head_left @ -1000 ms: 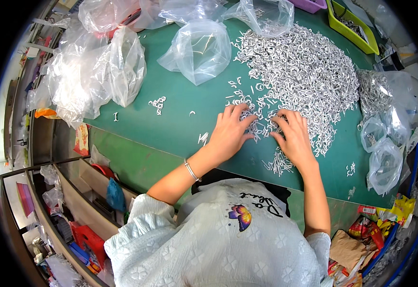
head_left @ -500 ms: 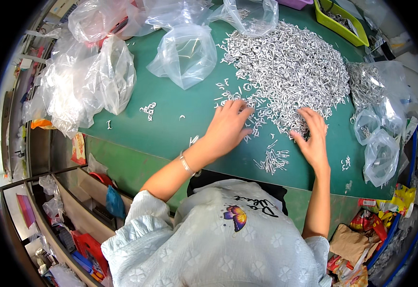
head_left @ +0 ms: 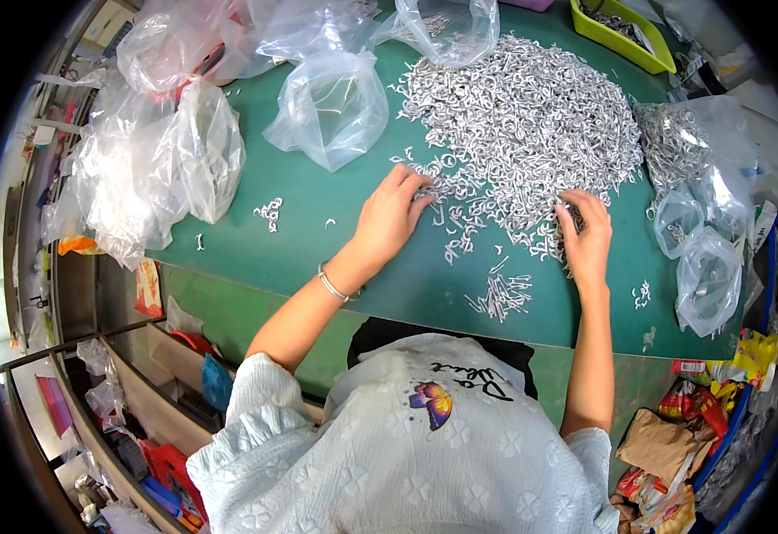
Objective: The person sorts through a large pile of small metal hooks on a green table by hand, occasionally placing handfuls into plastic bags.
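The right hand [head_left: 585, 238] has slid out along the near edge of the pile of small metal hooks [head_left: 531, 133], fingers curled on a few, while the left hand [head_left: 393, 214] lies flat and spread at the pile's left fringe, leaving a small gathered bunch [head_left: 500, 295] on the green table [head_left: 300, 258] nearer the person.

Green-topped worktable [head_left: 255, 258] filling the middle, edge curving near. Clear plastic bags [head_left: 153, 169] heaped far left, more at right [head_left: 709, 267]. Yellow-green tray [head_left: 625, 36] far right. Shelves with clutter [head_left: 140, 418] down the near left. Crumpled wrappers [head_left: 674, 445] near right. Bright, even light.
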Motion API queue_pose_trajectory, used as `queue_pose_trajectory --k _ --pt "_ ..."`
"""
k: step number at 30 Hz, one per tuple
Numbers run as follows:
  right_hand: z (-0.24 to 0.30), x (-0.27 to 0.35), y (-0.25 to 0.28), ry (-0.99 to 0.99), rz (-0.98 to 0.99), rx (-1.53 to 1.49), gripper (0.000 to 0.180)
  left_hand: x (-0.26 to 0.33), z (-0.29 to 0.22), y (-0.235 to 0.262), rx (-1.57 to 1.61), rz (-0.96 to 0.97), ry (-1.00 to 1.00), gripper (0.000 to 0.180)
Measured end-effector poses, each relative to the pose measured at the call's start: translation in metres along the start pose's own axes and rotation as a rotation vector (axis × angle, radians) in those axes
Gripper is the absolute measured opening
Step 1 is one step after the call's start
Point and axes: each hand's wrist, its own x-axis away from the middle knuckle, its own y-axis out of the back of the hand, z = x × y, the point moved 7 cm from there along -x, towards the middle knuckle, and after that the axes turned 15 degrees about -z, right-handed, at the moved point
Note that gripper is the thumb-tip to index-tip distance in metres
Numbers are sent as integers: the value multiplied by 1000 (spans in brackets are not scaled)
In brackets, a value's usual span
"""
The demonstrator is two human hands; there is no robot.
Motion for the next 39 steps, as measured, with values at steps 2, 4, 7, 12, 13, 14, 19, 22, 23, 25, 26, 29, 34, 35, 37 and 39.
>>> queue_pose_trajectory --k 2,4,7,12,13,14,19,22,23,25,26,29,34,35,37,39 --pt "-11 -1 9 -80 -62 -70 19 0 -4 0 -6 62 37 38" --pt "-11 5 12 -61 -4 77 32 6 -20 2 -115 46 -89 43" --pt "5 29 -14 2 217 200 56 14 -22 -16 -229 97 -122 49" --pt "60 39 -45 59 247 154 64 2 -14 -35 -347 68 -204 46" --pt "69 37 -52 91 236 88 61 -2 -15 -36 -337 68 -203 43" --pt "77 36 -58 79 270 -3 60 -4 -14 -39 -349 68 -212 42" --pt "93 26 -54 -93 351 -437 36 -6 -18 -40 -387 81 -234 40" --pt "64 19 -25 -310 257 -513 21 -9 -36 -40 -166 78 -169 43" --pt "46 17 -18 -318 195 -469 20 -9 -49 -46 -99 115 -230 44" --pt "29 9 1 -292 67 -298 18 -3 -76 -61 35 187 -346 46" --pt "22 6 3 -268 84 -207 20 4 -83 -71 -20 240 -431 47" --pt "21 1 10 -83 55 -94 24 15 -94 -85 -140 289 -656 46" --pt "5 4 16 -82 177 -48 25 4 -60 -56 -3 166 -392 24" --pt "4 2 17 -80 179 -52 25 4 -53 -51 10 138 -357 22" --pt "3 -1 16 -160 183 -87 25 -2 -53 -41 66 34 -302 13" --pt "8 -5 13 -146 167 -81 25 -11 -44 -38 196 -15 -223 12"
